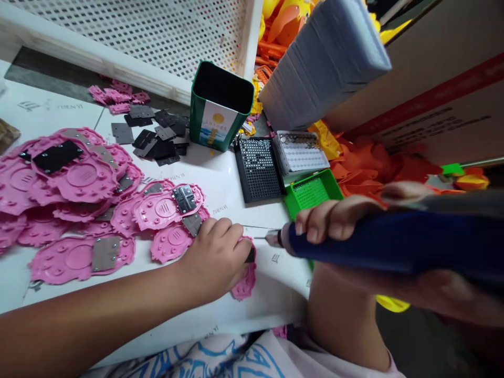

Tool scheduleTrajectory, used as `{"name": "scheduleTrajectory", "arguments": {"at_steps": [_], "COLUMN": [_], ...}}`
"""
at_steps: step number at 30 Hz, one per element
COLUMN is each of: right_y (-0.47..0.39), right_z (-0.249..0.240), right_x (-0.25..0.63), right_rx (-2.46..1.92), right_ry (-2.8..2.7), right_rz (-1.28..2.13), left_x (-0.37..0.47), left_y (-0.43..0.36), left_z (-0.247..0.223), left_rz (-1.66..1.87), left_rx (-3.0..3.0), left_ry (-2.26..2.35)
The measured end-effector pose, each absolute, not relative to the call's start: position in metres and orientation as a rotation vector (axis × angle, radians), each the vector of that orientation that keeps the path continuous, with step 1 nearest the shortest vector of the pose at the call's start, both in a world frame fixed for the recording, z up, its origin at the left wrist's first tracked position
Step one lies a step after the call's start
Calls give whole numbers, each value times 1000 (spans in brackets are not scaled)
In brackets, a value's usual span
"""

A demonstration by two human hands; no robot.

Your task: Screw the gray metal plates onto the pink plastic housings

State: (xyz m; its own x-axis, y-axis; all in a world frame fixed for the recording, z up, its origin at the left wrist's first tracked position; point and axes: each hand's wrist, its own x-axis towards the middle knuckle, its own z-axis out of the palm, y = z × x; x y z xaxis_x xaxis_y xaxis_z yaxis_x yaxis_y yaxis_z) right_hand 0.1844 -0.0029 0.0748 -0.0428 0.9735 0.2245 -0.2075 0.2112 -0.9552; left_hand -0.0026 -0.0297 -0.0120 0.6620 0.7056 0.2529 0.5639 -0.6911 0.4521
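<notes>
My left hand is curled over a pink plastic part on the white tabletop and hides much of it. The edge of a black plate shows on that part beside my fingers. My right hand grips a blue electric screwdriver, held sideways and slightly blurred. Its thin tip points left toward the pink part. Near my left wrist lie more pink parts with dark plates screwed on. A black perforated tray holds several small screws beyond my hands.
Loose dark plates lie beside a green tin. A green basket and a white tray stand near the black tray. Behind are a white perforated crate, a grey-white stack and a cardboard box. Orange pieces lie to the right.
</notes>
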Motion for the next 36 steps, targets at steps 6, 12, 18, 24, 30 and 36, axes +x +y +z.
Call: {"name": "scheduleTrajectory", "arguments": {"at_steps": [6, 12, 18, 24, 30, 36], "right_y": [68, 99, 101, 101, 102, 104], "right_z": [85, 66, 64, 64, 63, 62], "right_x": [157, 142, 136, 135, 136, 136], "right_rx": [-878, -905, -924, -916, -933, -958], "right_ry": [-1011, -999, -933, -949, -953, -974], "right_rz": [697, 675, 654, 686, 663, 644], "left_x": [-5, -4, -4, -5, -5, -6], "left_y": [-29, -31, -31, -32, -32, -32], "left_z": [-12, -15, -12, -13, -13, -13], "left_rz": [599, 628, 572, 597, 566, 552], "left_rx": [2558, 2556, 2564, 2557, 2563, 2566], "left_ry": [978, 991, 982, 979, 979, 959]}}
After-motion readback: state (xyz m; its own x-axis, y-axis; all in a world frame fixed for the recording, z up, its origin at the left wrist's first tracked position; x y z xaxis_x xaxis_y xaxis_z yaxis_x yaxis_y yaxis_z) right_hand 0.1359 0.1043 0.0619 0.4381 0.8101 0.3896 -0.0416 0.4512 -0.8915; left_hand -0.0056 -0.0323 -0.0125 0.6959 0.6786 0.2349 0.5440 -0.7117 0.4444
